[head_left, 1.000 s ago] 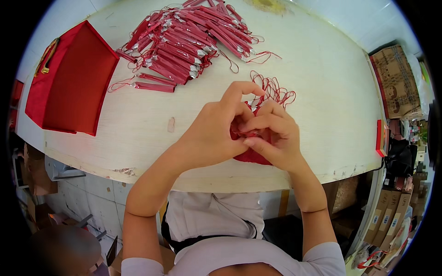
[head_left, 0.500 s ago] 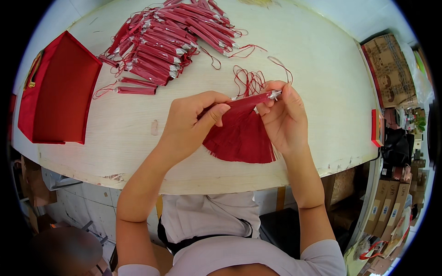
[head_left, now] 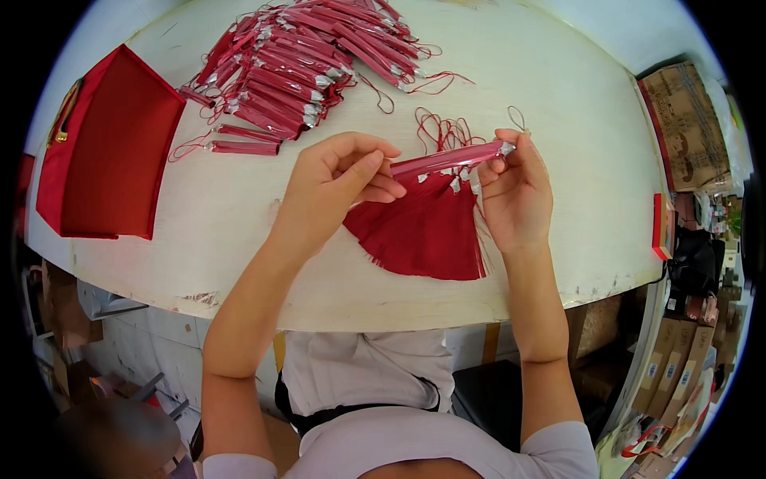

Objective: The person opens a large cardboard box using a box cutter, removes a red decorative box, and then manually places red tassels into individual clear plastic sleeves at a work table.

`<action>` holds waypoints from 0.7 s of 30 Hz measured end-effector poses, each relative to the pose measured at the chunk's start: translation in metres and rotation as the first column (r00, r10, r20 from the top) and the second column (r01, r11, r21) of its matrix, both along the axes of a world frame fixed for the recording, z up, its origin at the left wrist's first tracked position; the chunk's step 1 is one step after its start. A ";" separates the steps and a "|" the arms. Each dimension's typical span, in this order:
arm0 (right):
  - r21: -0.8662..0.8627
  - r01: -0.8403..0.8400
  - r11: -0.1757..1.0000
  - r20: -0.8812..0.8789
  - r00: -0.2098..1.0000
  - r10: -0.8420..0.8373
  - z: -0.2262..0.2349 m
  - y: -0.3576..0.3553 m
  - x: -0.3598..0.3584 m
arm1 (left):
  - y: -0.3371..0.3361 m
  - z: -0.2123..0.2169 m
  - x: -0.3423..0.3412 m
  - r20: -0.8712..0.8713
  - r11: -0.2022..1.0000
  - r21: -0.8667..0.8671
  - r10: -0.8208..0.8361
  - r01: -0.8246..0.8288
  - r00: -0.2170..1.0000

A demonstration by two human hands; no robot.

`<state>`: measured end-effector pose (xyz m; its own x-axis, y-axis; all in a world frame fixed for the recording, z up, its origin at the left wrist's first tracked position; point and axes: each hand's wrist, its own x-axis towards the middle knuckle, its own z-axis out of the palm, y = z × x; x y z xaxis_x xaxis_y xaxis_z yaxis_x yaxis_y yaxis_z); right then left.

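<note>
A red tassel in a clear plastic sleeve (head_left: 447, 163) is held level above the table between my two hands. My left hand (head_left: 335, 184) is closed at its left end, thumb and fingers around the tip. At the other end, my right hand (head_left: 519, 188) pinches the silver-wrapped head, and a thin cord loop (head_left: 516, 118) stands up from it. Just below lies a fan of loose red tassels (head_left: 427, 227) with silver heads, their cords (head_left: 440, 128) bunched at the far side. The held tassel hides some of those heads.
A big pile of sleeved red tassels (head_left: 295, 68) covers the table's far left, with two sleeved tassels (head_left: 243, 148) at its near edge. An open red box (head_left: 116, 148) stands at the left. Cardboard boxes (head_left: 686, 128) and a small red box (head_left: 661, 226) are at the right.
Both hands have moved slightly right and away from me with the sleeved tassel. My left fingers have shifted toward its end, and more of the fan shows beneath.
</note>
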<state>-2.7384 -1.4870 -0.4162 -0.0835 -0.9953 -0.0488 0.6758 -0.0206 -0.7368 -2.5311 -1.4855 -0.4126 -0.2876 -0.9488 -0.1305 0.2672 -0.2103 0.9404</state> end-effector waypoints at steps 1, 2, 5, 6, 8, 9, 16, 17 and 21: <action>0.006 0.007 1.000 -0.008 1.000 -0.007 0.000 0.000 0.001 | 0.000 0.000 -0.001 -0.066 0.999 0.043 -0.003 0.006 0.998; 0.011 0.014 1.000 -0.017 1.000 -0.014 0.000 0.001 0.002 | 0.001 0.000 -0.002 -0.114 0.998 0.057 -0.009 0.016 0.993; 0.006 -0.023 1.000 -0.060 0.998 0.023 -0.001 0.001 0.004 | 0.003 0.001 -0.004 -0.214 0.994 0.098 -0.029 0.051 0.976; 0.014 -0.073 0.997 -0.078 0.994 0.073 -0.002 0.002 0.005 | 0.003 0.002 -0.005 -0.220 0.991 0.113 -0.042 0.068 0.975; 0.032 -0.170 0.985 -0.113 0.979 0.172 -0.002 0.005 0.008 | 0.003 -0.002 -0.004 -0.210 0.990 0.107 -0.063 0.087 0.976; 0.023 -0.176 0.984 -0.126 0.976 0.178 -0.003 0.005 0.009 | 0.003 -0.008 -0.003 -0.194 0.992 0.086 -0.070 0.088 0.978; -0.019 -0.189 0.982 -0.140 0.973 0.184 -0.008 0.003 0.007 | 0.004 -0.008 -0.004 -0.083 0.998 0.039 -0.043 0.046 0.996; -0.028 -0.191 0.981 -0.133 0.974 0.186 -0.008 0.004 0.006 | 0.004 -0.007 -0.005 -0.068 0.998 0.038 -0.046 0.049 0.997; -0.026 -0.164 0.986 -0.141 0.977 0.159 -0.008 0.003 0.008 | 0.001 -0.006 -0.003 -0.010 0.996 0.044 -0.080 0.080 0.997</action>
<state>-2.7309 -1.4845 -0.4242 0.0749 -0.9971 -0.0112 0.5645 0.0516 -0.8238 -2.5343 -1.4845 -0.4189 -0.3637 -0.9160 -0.1694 0.2555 -0.2730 0.9275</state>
